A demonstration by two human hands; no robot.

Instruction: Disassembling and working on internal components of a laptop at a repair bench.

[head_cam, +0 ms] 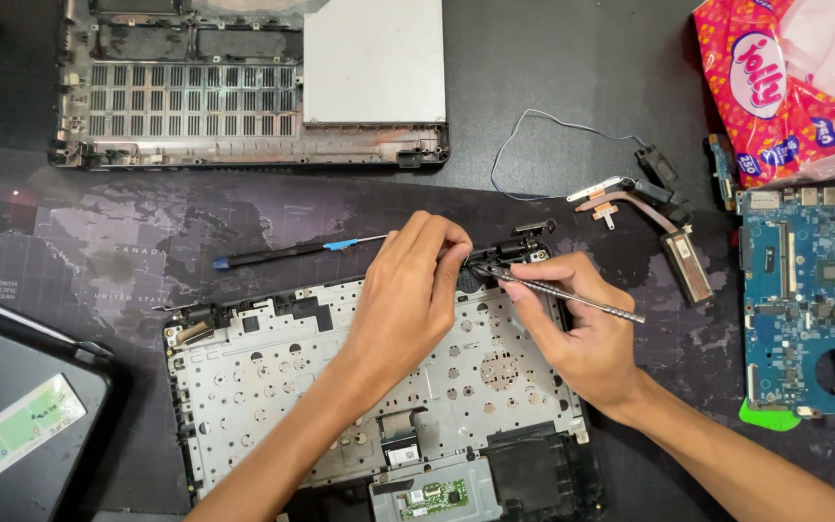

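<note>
With the board (pixel 809 290) and heatpipe (pixel 664 237) already out right of the palmrest (pixel 273 387), my left hand (pixel 408 300) pinches its hinge (pixel 514 253) while my right hand (pixel 582 333) grips tweezers (pixel 572 295) there.

Saw both forearms coming in from the bottom edge, converging. Left hand (pixel 403 304) was palm-down, fingers curled, tips pinched together. Right hand (pixel 582 338) sat just beside it, fingers closed in a pen-style grip, wrist bent inward.
</note>
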